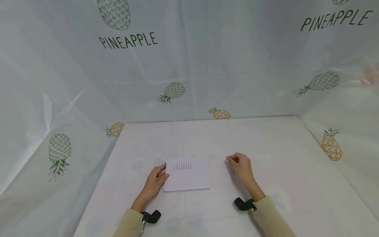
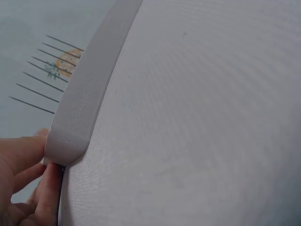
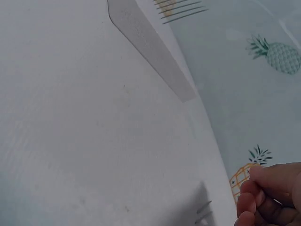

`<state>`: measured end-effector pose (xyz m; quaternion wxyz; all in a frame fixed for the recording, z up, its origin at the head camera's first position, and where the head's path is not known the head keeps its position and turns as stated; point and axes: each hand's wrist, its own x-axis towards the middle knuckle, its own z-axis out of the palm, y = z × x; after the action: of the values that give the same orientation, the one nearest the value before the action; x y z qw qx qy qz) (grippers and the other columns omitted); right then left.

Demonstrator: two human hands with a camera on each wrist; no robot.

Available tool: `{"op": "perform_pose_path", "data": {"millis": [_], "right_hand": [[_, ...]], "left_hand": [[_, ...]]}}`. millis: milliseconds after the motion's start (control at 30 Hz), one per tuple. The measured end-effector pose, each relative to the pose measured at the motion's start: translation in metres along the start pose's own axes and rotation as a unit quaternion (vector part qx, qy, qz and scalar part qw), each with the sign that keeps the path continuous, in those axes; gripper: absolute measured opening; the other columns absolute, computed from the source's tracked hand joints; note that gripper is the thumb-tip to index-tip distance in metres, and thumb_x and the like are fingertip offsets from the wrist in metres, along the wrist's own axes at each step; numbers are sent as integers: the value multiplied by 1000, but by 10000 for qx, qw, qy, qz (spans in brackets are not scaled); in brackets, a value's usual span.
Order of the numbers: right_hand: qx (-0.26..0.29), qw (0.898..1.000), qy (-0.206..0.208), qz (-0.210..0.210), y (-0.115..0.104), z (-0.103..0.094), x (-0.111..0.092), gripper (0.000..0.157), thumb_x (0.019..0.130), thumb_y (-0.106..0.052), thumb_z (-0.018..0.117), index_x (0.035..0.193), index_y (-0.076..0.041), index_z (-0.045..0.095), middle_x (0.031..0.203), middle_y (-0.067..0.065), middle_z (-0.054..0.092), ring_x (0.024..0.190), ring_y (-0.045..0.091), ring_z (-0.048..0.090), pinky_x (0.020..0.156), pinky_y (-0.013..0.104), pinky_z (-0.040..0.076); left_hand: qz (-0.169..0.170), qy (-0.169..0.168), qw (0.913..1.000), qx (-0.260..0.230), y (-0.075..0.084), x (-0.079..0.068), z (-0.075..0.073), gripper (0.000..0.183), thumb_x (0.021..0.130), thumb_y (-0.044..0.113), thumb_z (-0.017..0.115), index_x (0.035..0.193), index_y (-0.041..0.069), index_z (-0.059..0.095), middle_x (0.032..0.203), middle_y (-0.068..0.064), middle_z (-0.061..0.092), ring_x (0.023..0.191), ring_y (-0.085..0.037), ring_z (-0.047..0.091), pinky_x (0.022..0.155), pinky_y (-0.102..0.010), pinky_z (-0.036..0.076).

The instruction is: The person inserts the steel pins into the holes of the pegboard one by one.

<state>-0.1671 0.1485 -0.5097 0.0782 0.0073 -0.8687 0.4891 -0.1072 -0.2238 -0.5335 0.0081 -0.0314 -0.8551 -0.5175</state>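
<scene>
My left hand (image 1: 154,182) grips a white pegboard (image 1: 186,181) by its left edge; in the left wrist view the fingers (image 2: 23,155) pinch its corner. Several thin metal pins (image 1: 182,166) stand in a row across the far left part of the board, a few leaning slightly. To the right of the board is my right hand (image 1: 240,167), fingers curled and thumb against the index fingertip. Nothing shows between those fingertips (image 3: 256,176). Close by the right hand, two thin pins (image 3: 203,217) show within its shadow.
A white cloth with faint bluish spots covers the table (image 1: 266,148). Pale sheeting (image 1: 207,65) printed with pineapples rises behind the table and at both sides. A black device (image 1: 152,217) is strapped on the left wrist, another black device (image 1: 244,204) on the right.
</scene>
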Motion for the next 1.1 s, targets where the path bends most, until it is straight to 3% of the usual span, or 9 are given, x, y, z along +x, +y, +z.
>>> {"op": "perform_pose_path", "data": {"millis": [500, 800, 1100], "right_hand": [[-333, 9972, 599, 295, 22, -19, -16, 12, 91, -9, 73, 87, 3, 74, 75, 9, 65, 69, 20, 54, 56, 25, 43], [-451, 9942, 936, 292, 33, -20, -27, 12, 88, -10, 76, 86, 2, 75, 70, 7, 64, 64, 19, 53, 55, 25, 41], [-583, 9933, 985, 175, 36, -15, -36, 11, 87, -8, 77, 81, 1, 74, 64, 3, 61, 60, 17, 51, 53, 25, 40]], "left_hand": [[-1, 40, 9999, 121, 2, 0, 0, 56, 97, 12, 66, 147, -1, 45, 136, -20, 51, 117, -33, 57, 96, -34, 50], [51, 46, 10000, 61, 0, 0, 1, 56, 97, 11, 66, 147, -2, 45, 135, -21, 51, 117, -34, 57, 96, -33, 51], [-1, 41, 9999, 143, 1, -1, 2, 55, 97, 11, 66, 147, -1, 45, 135, -21, 51, 117, -34, 57, 96, -34, 50]]}}
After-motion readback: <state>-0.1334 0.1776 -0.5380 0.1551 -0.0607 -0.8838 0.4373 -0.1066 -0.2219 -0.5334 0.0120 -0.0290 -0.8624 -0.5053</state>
